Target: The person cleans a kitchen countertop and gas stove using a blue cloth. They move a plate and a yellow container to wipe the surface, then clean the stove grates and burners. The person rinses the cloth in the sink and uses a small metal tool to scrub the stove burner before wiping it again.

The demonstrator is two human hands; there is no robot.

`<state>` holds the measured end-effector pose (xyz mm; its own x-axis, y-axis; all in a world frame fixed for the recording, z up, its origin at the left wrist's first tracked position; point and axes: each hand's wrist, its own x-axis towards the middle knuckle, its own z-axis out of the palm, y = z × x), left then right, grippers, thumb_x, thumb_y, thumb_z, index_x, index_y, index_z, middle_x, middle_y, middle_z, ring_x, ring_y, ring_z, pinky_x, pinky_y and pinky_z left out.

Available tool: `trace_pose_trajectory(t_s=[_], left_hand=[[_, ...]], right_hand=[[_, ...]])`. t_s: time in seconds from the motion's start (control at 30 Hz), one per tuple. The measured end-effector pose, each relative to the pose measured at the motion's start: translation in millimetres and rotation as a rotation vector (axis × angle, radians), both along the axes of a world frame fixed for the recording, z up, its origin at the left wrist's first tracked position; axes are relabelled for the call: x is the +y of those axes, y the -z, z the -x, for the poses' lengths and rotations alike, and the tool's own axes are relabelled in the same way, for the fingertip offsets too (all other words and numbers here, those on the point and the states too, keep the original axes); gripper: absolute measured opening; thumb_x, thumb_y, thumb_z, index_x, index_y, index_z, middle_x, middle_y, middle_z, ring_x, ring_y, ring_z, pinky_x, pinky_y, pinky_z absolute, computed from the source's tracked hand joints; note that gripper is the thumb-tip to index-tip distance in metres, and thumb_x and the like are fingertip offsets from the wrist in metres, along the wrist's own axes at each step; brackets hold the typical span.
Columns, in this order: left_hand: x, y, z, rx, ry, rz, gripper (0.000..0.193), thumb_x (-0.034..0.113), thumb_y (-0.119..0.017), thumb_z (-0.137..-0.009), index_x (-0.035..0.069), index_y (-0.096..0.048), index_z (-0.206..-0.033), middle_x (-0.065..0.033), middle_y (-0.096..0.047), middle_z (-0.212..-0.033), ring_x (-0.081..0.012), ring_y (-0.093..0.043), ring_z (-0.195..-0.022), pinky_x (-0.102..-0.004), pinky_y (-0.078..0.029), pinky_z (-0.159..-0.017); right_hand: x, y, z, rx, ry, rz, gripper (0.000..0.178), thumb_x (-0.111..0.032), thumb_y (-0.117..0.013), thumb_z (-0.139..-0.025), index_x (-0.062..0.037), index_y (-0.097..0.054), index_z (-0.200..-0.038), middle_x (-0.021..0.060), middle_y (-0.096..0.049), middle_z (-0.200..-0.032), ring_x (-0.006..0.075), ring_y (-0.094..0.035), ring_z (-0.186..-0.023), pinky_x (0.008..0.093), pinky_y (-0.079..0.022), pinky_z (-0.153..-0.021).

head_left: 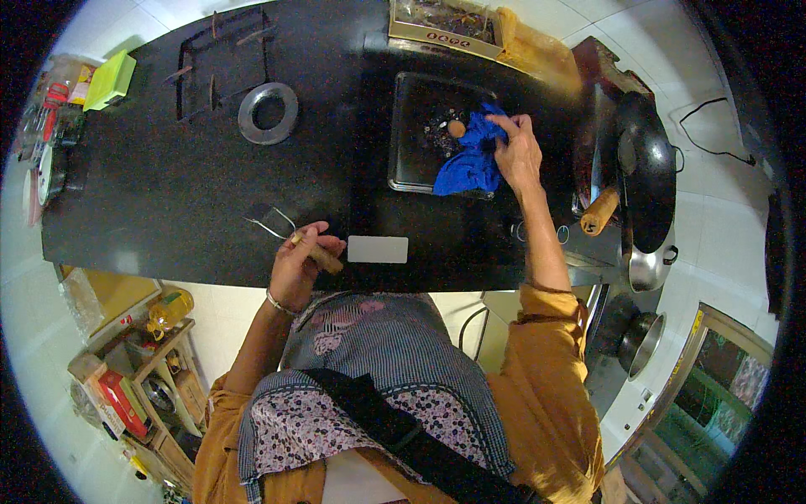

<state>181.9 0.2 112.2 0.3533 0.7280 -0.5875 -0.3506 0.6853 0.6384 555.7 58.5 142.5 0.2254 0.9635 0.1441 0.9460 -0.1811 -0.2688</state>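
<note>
My left hand is closed around the tan handle of a tool with a thin, forked silver metal end pointing away to the left. My right hand is on a bunched blue cloth, fingers bent over its right edge; the fingertips are partly hard to make out. Under the cloth lies a black, silver-edged square hob panel. In its middle, a round brownish burner cap sits among pale crumbs and dark residue, with the cloth touching its right side.
A metal ring and a black pan support lie on the dark counter at the far left. Nearer is a pale rectangular plate. An open box stands behind the hob. A wok leans at the right beside a tan roll.
</note>
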Motion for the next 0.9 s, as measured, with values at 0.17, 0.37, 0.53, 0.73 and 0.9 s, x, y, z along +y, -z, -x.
trace_pose_trajectory(t_s=[0.17, 0.37, 0.53, 0.73, 0.9], left_hand=[[-3.0, 4.1, -3.5, -0.001, 0.044, 0.000, 0.037, 0.031, -0.047, -0.092, 0.002, -0.045, -0.116, -0.0143, -0.063, -0.093, -0.0234, -0.061, -0.082, -0.0337, -0.051, -0.067], [-3.7, 5.4, -11.9, -0.005, 0.052, -0.026, 0.036, 0.031, -0.048, -0.092, 0.003, -0.048, -0.114, -0.0126, -0.064, -0.092, -0.0232, -0.062, -0.081, -0.0331, -0.051, -0.067], [-6.4, 1.7, -9.9, 0.002, 0.002, -0.005, 0.037, 0.033, -0.049, -0.092, 0.003, -0.049, -0.114, -0.0125, -0.064, -0.091, -0.0239, -0.062, -0.082, -0.0343, -0.051, -0.067], [-0.7, -2.3, -13.8, -0.047, 0.030, 0.033, 0.036, 0.030, -0.050, -0.091, 0.001, -0.049, -0.114, -0.0135, -0.065, -0.088, -0.0249, -0.062, -0.084, -0.0355, -0.050, -0.074], [-0.4, 5.4, -11.0, -0.076, 0.042, -0.006, 0.036, 0.028, -0.050, -0.092, 0.000, -0.049, -0.114, -0.0138, -0.065, -0.088, -0.0247, -0.062, -0.084, -0.0360, -0.050, -0.076]], right_hand=[[56.3, 10.1, -3.3, 0.038, -0.334, -0.092, 0.037, -0.005, -0.070, -0.064, -0.0192, -0.065, -0.098, 0.0091, -0.053, -0.101, 0.0298, -0.054, -0.096, 0.0371, -0.047, -0.079], [97.4, 12.7, 9.9, 0.137, -0.176, -0.387, 0.034, -0.007, -0.071, -0.066, -0.0177, -0.064, -0.097, 0.0108, -0.055, -0.097, 0.0298, -0.054, -0.095, 0.0368, -0.047, -0.081], [72.4, 10.1, -13.1, 0.220, -0.466, -0.076, 0.036, -0.006, -0.072, -0.065, -0.0176, -0.065, -0.098, 0.0070, -0.058, -0.096, 0.0275, -0.055, -0.095, 0.0352, -0.045, -0.084], [98.6, 24.2, 17.1, 0.181, -0.308, -0.391, 0.033, -0.008, -0.074, -0.063, -0.0159, -0.066, -0.094, 0.0087, -0.058, -0.094, 0.0278, -0.056, -0.091, 0.0347, -0.046, -0.080], [78.1, 14.1, -2.0, 0.192, -0.321, -0.403, 0.033, -0.016, -0.076, -0.062, -0.0181, -0.066, -0.094, 0.0067, -0.058, -0.095, 0.0279, -0.054, -0.092, 0.0363, -0.045, -0.083]])
